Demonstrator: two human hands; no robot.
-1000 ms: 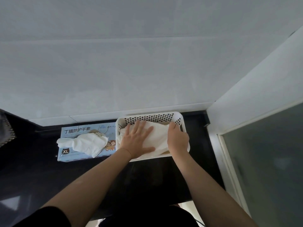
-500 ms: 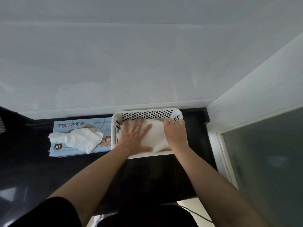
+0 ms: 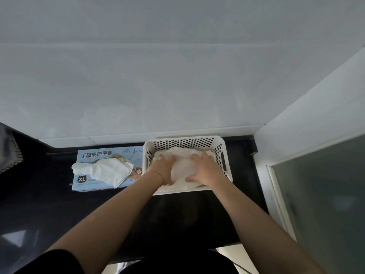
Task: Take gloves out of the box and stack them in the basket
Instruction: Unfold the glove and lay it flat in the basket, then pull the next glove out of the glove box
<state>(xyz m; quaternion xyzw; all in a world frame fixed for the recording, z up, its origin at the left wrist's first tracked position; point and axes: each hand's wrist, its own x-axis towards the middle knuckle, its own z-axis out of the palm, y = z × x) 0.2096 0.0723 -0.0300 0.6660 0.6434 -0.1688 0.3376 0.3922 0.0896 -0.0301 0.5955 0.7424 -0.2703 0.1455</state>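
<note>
gloves point(image 3: 182, 169), white and crumpled, lie heaped in the basket point(image 3: 222, 155), a white plastic rectangle with rounded corners, rows of round holes in its walls and a slot handle in its right wall. the pile fills most of the floor and reaches the near rim at 6 o'clock. both hands are inside it, pressing down on the pile. the left hand point(image 3: 163, 168) sits at the 9 o'clock side of the heap, its fingers bent downward into the thin material, close together; whether they pinch any of it i cannot tell. the right hand point(image 3: 206, 170) lies at the 3 o'clock side, fingers spread a little and laid flat on the gloves, thumb pointing toward the left hand. a rounded bulge of glove shows between the two hands.

the box point(image 3: 87, 155), pale blue card with printed characters and an "xl" mark, lies flat just beside the basket at its 9 o'clock, touching or nearly so. one glove point(image 3: 107, 170) hangs out of its top opening, limp and wrinkled, fingers trailing off the box's left edge.

both stand on a dark glossy counter point(image 3: 49, 210) against a pale tiled wall point(image 3: 177, 86). at 3 o'clock of the basket a white frame holds frosted glass point(image 3: 325, 204). bare forearms cross the counter; a black sleeve point(image 3: 49, 262) shows at 7 o'clock.
</note>
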